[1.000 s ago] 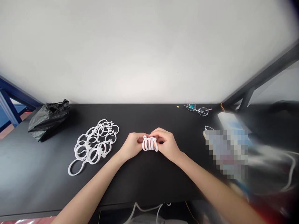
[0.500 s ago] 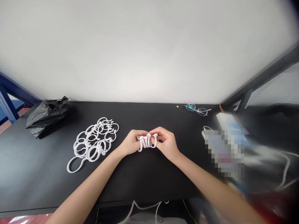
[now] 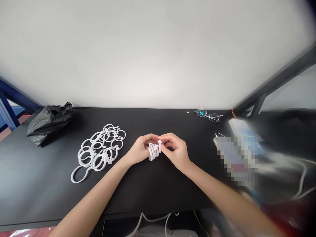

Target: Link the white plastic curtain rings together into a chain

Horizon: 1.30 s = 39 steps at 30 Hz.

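Between my two hands, just above the black table, is a bunch of white plastic curtain rings (image 3: 153, 153) with small eyelets on top. My left hand (image 3: 138, 150) is closed round the left side of the bunch, its thumb in front and fingers behind. My right hand (image 3: 177, 150) pinches the rightmost ring of the bunch near its eyelet. The fingertips of both hands almost meet behind the rings, partly hidden. Left of my left forearm lies a spread of more white curtain rings (image 3: 106, 154), overlapping one another.
A crumpled black plastic bag (image 3: 50, 121) sits at the table's back left. Eyeglasses (image 3: 213, 117) lie at the back right, beside a tiny yellow bit (image 3: 187, 112). Right of my forearm are a blurred-out phone-like item (image 3: 232, 158), a white box (image 3: 238, 126) and white cables (image 3: 302, 177).
The rings in my hands have drawn closer together. My right hand's ring has turned and moved left against the others. The pile on the table has not moved.
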Tool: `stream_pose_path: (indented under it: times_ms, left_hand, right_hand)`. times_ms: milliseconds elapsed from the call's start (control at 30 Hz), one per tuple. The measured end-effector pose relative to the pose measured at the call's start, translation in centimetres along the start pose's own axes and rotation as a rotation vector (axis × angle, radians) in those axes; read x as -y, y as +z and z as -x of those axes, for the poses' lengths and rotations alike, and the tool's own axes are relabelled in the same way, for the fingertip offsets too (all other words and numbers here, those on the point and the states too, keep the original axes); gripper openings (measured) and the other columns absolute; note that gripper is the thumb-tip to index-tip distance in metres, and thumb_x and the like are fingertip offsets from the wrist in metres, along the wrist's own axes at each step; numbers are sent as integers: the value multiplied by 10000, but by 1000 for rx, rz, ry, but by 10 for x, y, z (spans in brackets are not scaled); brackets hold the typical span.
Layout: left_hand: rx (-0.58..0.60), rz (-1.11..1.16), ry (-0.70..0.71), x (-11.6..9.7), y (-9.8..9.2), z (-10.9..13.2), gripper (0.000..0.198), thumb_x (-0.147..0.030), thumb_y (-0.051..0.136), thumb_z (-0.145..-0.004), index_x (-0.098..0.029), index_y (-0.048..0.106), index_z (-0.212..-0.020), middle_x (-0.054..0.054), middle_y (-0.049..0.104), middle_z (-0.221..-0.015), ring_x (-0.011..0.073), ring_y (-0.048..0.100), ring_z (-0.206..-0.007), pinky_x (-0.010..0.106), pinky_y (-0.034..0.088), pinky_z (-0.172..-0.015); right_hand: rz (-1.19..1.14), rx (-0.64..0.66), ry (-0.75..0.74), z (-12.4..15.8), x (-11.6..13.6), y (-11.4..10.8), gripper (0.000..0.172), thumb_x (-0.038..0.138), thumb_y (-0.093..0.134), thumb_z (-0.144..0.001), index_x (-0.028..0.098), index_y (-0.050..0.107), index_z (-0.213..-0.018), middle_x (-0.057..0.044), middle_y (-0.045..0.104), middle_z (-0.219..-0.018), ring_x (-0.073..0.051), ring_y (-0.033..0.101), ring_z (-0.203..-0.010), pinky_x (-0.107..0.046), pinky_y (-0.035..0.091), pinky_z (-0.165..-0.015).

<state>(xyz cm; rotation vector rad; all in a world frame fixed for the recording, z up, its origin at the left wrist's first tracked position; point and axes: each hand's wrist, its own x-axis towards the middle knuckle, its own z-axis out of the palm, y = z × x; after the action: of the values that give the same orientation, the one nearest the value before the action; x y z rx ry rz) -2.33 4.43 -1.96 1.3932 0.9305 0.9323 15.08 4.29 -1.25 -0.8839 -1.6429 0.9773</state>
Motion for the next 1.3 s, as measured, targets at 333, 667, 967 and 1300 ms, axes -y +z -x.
stream_pose_path:
  times_ms: [333, 667, 967, 1300]
  left_hand:
    - [-44, -179, 165, -7, 0, 5, 452, -180, 615, -830, -182, 537, -1275, 98, 665, -1159, 223, 651, -1023, 293, 532, -813]
    - [-82, 172, -18, -6, 8, 2, 197, -249, 584, -829, -135, 672, -962, 58, 719, -899, 218, 696, -826, 342, 562, -772]
    - [-149, 32, -8, -5, 19, 3, 132, -159, 506, -785, -139, 636, -778, 11, 652, -759, 150, 612, -706, 265, 494, -670]
    - [-165, -528, 231, -7, 11, 11, 618, -57, 497, -750, -237, 476, -1341, 75, 586, -1303, 234, 611, -1094, 331, 524, -857]
  right_hand:
    - [-26, 24, -52, 1, 1, 0, 147, 162, 569, -888, 210, 700, -933, -75, 660, -1001, -189, 674, -900, -302, 608, -671]
    - [260, 117, -310, 1, 6, -3, 538, 323, 816, -696, 233, 582, -1172, -54, 657, -952, -185, 589, -802, -311, 546, -624]
    - [252, 91, -154, 8, 7, 2, 388, 219, 672, -795, 252, 575, -1169, 25, 594, -726, -108, 531, -570, -234, 475, -511]
    - [-165, 230, 228, 8, 9, 3, 401, 274, 726, -779, 221, 545, -1132, 53, 617, -658, -81, 541, -471, -200, 460, -445]
